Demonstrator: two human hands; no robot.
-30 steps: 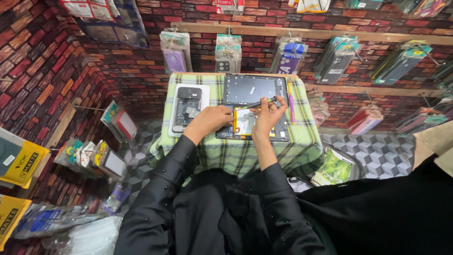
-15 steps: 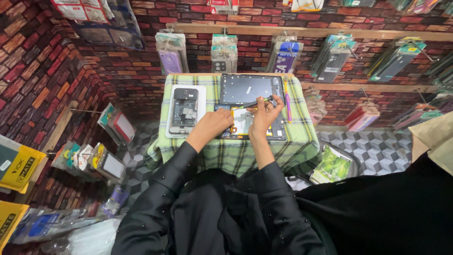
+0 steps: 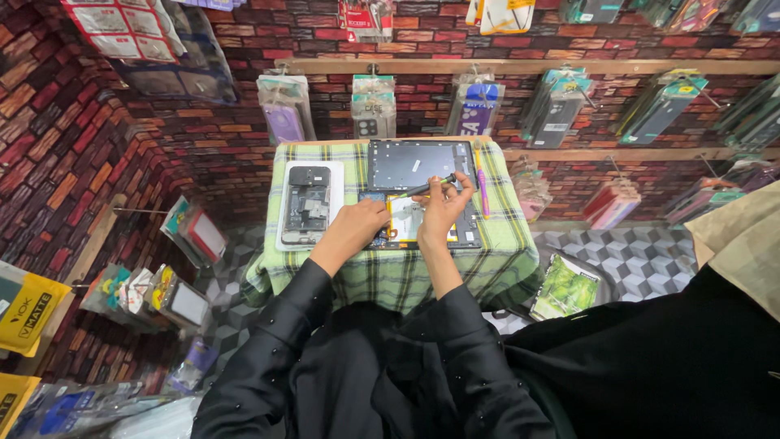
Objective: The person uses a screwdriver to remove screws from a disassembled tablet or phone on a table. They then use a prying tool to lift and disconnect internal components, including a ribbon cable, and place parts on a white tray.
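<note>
Head view: the opened tablet (image 3: 422,223) lies mid-table (image 3: 504,260) on green plaid cloth. Right hand (image 3: 443,207) grips a dark tool (image 3: 426,189), its tip now angled left over the tablet; half a second earlier it sat lower. Left hand (image 3: 357,228) presses flat on the tablet's left edge. Opened phone (image 3: 307,207) lies left of the tablet.

A soft woven checked cloth (image 3: 390,276) in green and white covers the surface. On it the opened tablet (image 3: 418,219) shows matt dark plastic and dull metal inside, beside a glossy dark screen panel (image 3: 414,162). The slim tool (image 3: 426,187) looks like dark metal with a slight sheen. The opened phone (image 3: 307,207) lies on a smooth white mat (image 3: 286,203). The sleeves (image 3: 309,325) are matt black fabric. The brick wall (image 3: 244,162) looks rough.
</note>
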